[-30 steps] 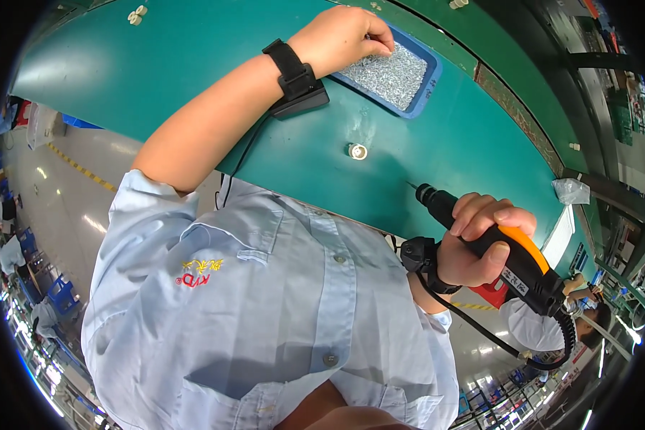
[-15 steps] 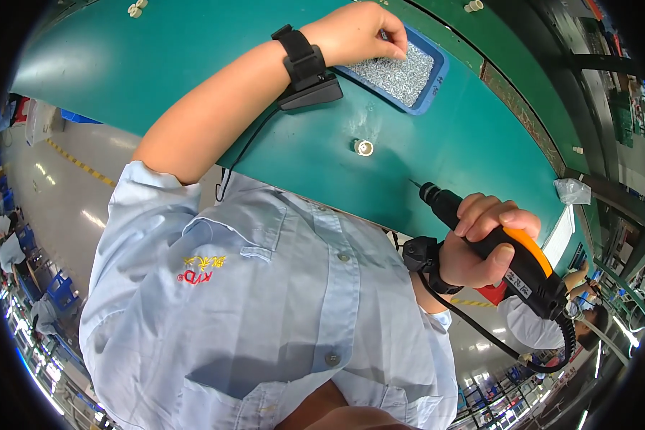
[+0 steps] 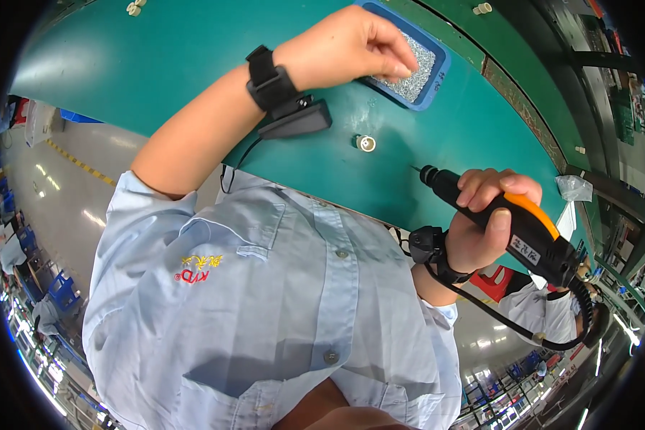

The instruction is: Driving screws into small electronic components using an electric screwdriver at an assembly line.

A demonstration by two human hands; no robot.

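My left hand (image 3: 355, 50) hovers over the near edge of a blue tray (image 3: 437, 84), thumb and fingertips pinched together. Whatever they hold, if anything, is too small to make out. Many small silver screws (image 3: 419, 77) fill the tray. My right hand (image 3: 480, 233) is wrapped round a black and orange electric screwdriver (image 3: 541, 254), its thin bit pointing left above the table. Between the two hands, a small cream-white cylindrical part (image 3: 365, 143) stands on the green tabletop (image 3: 287, 154), its hollow end showing; neither hand touches it.
Similar cream parts lie at the far left (image 3: 134, 8) and far right (image 3: 482, 8). A clear plastic bag (image 3: 573, 188) sits at the right table edge. The screwdriver's black cable (image 3: 586, 315) loops down at right. Another person in a pale shirt (image 3: 541, 315) is beyond it.
My left hand has drawn back toward me from deeper over the screws, still pinched. My right hand and the screwdriver have shifted slightly. The cream part stays in place.
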